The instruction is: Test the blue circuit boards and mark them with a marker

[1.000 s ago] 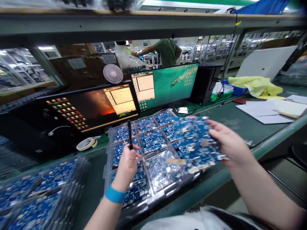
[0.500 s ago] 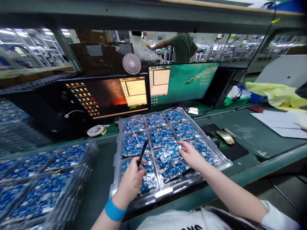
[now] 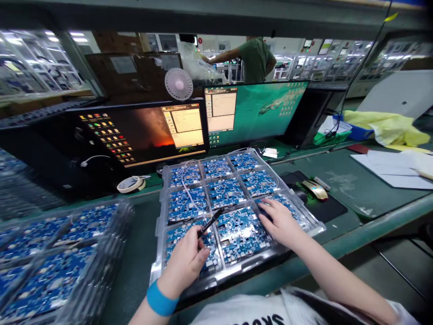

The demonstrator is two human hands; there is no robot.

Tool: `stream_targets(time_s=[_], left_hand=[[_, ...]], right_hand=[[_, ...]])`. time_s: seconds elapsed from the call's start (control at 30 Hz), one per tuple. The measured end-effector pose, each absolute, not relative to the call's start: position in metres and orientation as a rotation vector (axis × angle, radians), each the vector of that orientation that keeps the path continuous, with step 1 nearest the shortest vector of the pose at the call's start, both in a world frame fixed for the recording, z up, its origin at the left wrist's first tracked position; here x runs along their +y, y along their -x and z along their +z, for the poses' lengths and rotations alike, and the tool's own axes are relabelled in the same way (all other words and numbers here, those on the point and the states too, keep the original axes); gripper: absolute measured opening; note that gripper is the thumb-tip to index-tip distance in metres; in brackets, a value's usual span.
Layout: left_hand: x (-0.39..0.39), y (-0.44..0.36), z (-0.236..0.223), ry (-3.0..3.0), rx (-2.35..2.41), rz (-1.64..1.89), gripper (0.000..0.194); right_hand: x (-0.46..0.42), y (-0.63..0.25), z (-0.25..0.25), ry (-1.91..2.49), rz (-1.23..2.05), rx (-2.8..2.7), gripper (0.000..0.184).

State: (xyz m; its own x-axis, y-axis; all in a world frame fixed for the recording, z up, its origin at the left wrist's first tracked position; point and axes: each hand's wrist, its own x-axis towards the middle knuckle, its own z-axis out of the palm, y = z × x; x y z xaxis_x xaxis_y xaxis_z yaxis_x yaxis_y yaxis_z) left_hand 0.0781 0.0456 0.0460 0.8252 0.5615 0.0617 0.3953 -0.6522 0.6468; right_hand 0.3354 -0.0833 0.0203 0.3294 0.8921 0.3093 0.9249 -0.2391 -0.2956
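A clear plastic tray [image 3: 216,273] divided into compartments holds several blue circuit boards. My left hand [image 3: 188,257], a blue band on its wrist, is closed round a slim black pen-like tool [image 3: 211,222]. It hovers over the front left board, the tool's tip pointing up and right. Over the divider between the front middle circuit board [image 3: 241,232] and the front right one is my right hand [image 3: 278,222], fingers apart and nothing in it. Its fingertips hide part of the front right board; whether they touch it I cannot tell.
A stack of similar trays [image 3: 98,262] stands at the left. Two monitors [image 3: 257,110] with a small fan [image 3: 178,84] line the back. A tape roll [image 3: 131,184] lies by the left monitor. To the right are a mouse [image 3: 315,189], papers [image 3: 389,167] and yellow cloth [image 3: 395,128].
The front middle board was tilted under my right fingers and now lies flat in its compartment. My right hand has let go and shifted right. The black tool has tipped over to the right.
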Motion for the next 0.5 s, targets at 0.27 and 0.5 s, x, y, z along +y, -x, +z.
stream_targets(time_s=[0.27, 0.5], left_hand=[[0.047, -0.081, 0.046, -2.362, 0.701, 0.313, 0.056], [0.050, -0.082, 0.042, -2.394, 0.667, 0.310, 0.054]], right_hand=[[-0.178, -0.410, 0.016, 2.332, -0.121, -1.562, 0.036], [-0.188, -0.392, 0.019, 2.219, 0.176, -1.801, 0.030]])
